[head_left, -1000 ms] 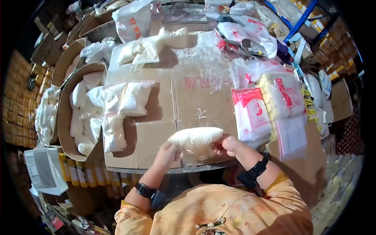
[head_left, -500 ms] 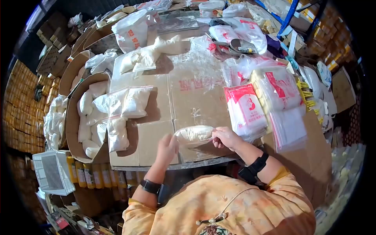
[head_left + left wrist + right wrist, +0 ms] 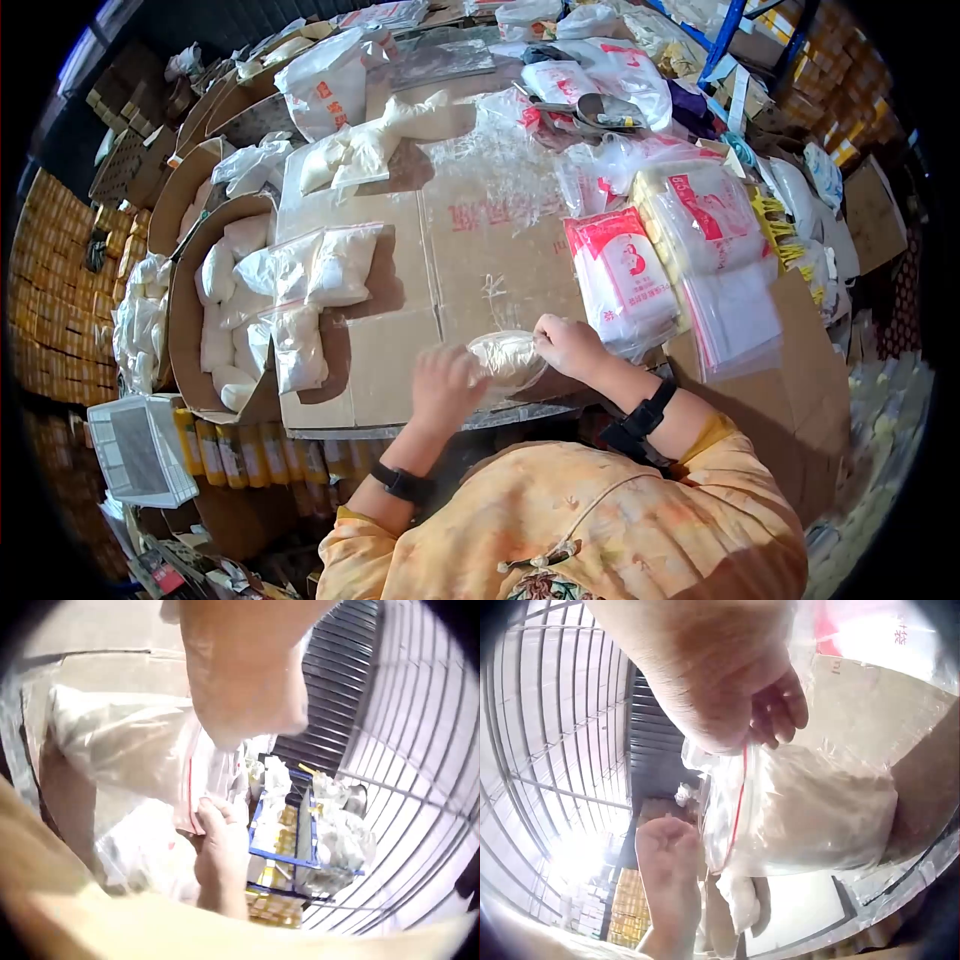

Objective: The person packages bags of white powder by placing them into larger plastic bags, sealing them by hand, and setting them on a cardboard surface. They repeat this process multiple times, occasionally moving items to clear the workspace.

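A clear zip bag (image 3: 505, 360) of off-white powder, with a red line along its mouth, is held low over the table's near edge. My right hand (image 3: 568, 345) pinches the mouth at its right corner. In the left wrist view the right hand's thumb (image 3: 214, 814) presses on the red-lined strip. At the bag's other end is my left hand (image 3: 447, 385), blurred in the head view, its fingers bent in the right wrist view. Whether it grips the bag I cannot tell.
Left lie filled powder bags (image 3: 345, 265), beside a cardboard box (image 3: 185, 340) of more bags. Further back are other filled bags (image 3: 350, 155). To the right sit a red-and-white printed pack (image 3: 620, 275) and flat plastic bags (image 3: 735, 330). A metal scoop (image 3: 605, 112) lies behind.
The bag has been lowered from chest-near height toward the table edge and tipped. The left hand has shifted right, closer to the right hand, which keeps hold of the bag's mouth.
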`<move>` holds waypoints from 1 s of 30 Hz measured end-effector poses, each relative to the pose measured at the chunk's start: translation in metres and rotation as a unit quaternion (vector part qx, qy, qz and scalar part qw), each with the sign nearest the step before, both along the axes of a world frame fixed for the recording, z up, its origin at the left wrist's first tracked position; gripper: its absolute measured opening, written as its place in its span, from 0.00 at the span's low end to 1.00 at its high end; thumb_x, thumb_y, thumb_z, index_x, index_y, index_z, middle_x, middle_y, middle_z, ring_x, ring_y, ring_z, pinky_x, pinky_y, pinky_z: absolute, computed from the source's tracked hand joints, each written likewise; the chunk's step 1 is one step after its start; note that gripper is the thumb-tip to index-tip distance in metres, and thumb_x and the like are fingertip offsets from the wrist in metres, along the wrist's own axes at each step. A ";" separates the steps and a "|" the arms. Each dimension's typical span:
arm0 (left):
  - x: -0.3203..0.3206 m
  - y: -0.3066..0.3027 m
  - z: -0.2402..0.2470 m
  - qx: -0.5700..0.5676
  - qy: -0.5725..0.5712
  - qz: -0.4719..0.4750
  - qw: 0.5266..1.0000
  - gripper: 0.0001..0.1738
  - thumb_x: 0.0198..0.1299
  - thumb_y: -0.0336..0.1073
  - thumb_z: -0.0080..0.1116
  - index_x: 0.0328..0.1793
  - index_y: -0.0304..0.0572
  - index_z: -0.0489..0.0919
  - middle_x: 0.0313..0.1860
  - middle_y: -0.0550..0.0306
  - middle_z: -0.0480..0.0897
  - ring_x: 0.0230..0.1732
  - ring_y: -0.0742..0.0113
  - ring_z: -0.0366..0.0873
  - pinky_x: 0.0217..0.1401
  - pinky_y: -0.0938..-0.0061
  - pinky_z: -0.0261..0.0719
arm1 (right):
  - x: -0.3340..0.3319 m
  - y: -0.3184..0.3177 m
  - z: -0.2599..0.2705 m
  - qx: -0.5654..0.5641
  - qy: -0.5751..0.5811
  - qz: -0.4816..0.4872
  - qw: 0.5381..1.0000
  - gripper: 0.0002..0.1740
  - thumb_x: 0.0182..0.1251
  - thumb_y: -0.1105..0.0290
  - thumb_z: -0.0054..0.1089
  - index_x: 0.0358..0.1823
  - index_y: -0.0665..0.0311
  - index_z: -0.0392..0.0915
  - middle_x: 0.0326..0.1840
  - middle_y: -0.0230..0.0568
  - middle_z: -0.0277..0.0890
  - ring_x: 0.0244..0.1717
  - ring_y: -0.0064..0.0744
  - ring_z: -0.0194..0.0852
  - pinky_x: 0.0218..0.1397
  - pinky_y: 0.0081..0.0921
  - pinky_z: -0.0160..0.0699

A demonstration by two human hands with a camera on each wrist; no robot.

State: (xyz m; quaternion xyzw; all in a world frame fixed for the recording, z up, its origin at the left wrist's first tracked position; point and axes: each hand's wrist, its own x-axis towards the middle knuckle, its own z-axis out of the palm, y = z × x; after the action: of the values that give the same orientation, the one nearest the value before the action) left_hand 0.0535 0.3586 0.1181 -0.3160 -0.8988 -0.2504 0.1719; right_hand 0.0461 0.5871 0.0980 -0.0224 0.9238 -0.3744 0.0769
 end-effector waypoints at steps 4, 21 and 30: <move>0.008 0.003 -0.002 -0.197 -0.140 -0.077 0.967 0.23 0.42 0.41 0.65 0.47 0.51 0.74 0.48 0.59 0.72 0.56 0.58 0.66 0.63 0.46 0.57 | 0.008 0.010 0.019 -0.001 -0.031 0.022 0.999 0.07 0.55 0.65 0.54 0.31 0.60 0.74 0.27 0.48 0.76 0.31 0.52 0.74 0.35 0.41 0.73; 0.022 0.007 -0.009 -0.255 -0.287 -0.049 0.922 0.07 0.51 0.31 0.49 0.34 0.43 0.77 0.58 0.56 0.71 0.30 0.53 0.79 0.29 0.58 0.77 | 0.027 0.001 0.019 0.247 0.090 0.234 0.936 0.06 0.55 0.72 0.47 0.30 0.63 0.73 0.34 0.44 0.74 0.40 0.44 0.73 0.37 0.41 0.74; -0.003 0.002 -0.022 -0.271 -0.338 -0.114 0.894 0.07 0.52 0.30 0.49 0.36 0.46 0.78 0.60 0.52 0.69 0.40 0.51 0.79 0.38 0.59 0.78 | 0.026 -0.002 -0.046 0.208 0.139 0.291 0.924 0.11 0.58 0.70 0.48 0.39 0.67 0.73 0.47 0.52 0.71 0.44 0.52 0.72 0.46 0.43 0.71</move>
State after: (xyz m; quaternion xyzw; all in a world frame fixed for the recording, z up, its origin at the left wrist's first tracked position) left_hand 0.0505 0.3610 0.0956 -0.3471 -0.8935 -0.1069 -0.2641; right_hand 0.0720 0.5854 0.0525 -0.3251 0.9353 -0.1283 0.0564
